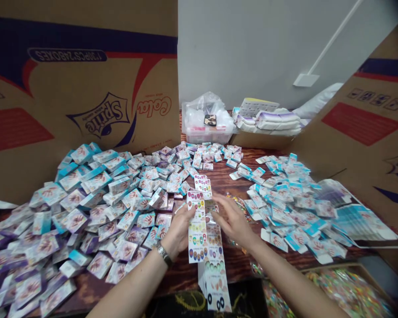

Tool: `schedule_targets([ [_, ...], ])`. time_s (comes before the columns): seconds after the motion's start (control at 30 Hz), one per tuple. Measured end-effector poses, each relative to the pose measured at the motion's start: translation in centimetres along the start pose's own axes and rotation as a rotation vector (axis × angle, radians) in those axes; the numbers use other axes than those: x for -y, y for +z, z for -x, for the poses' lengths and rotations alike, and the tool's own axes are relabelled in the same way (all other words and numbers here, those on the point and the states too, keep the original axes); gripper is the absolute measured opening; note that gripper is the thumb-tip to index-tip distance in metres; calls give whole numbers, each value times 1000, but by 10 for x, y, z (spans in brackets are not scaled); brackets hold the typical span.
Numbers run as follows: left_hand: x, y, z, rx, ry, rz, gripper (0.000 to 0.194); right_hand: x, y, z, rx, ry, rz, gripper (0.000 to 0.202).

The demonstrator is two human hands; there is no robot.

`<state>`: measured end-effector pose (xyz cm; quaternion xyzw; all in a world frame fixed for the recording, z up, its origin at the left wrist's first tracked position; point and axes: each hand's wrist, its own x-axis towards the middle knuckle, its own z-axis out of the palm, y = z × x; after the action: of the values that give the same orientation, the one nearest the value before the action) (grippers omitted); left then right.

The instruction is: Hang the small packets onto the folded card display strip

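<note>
Worked at a glossy reddish-brown wood-grain table (224,175), before a plain grey wall (235,53) and between large brown cardboard cartons (112,84) printed in blue and red. Faced, to left and right, heaps of small white-and-blue cardboard boxes (129,216), some purple-edged. Pinched between thumb and fingers of the left hand (178,230), above the table's near side, a long white paper strip (197,238) with rows of multicoloured ovals, overlapping a similar strip (215,269) hanging lower. Held the right hand (235,221) alongside, fingers slightly parted; could not tell whether gripping.
</note>
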<state>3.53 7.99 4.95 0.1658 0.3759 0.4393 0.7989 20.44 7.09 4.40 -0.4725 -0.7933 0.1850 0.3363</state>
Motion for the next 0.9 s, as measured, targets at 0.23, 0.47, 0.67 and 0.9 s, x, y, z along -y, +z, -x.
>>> schedule_targets([
  [0.23, -4, -5, 22, -47, -71, -81, 28, -47, 38, -36, -35, 219, 241, 24],
  [0.47, -20, -8, 29, -30, -29, 40, 24, -35, 27, -42, -108, 272, 274, 46],
  [0.67, -24, -5, 12, -42, 18, 202, 14, 30, -6, 0, 80, -555, 261, 57],
  [0.9, -20, -9, 11, -15, 68, 123, 23, 60, -12, 7, 120, -610, 174, 26],
])
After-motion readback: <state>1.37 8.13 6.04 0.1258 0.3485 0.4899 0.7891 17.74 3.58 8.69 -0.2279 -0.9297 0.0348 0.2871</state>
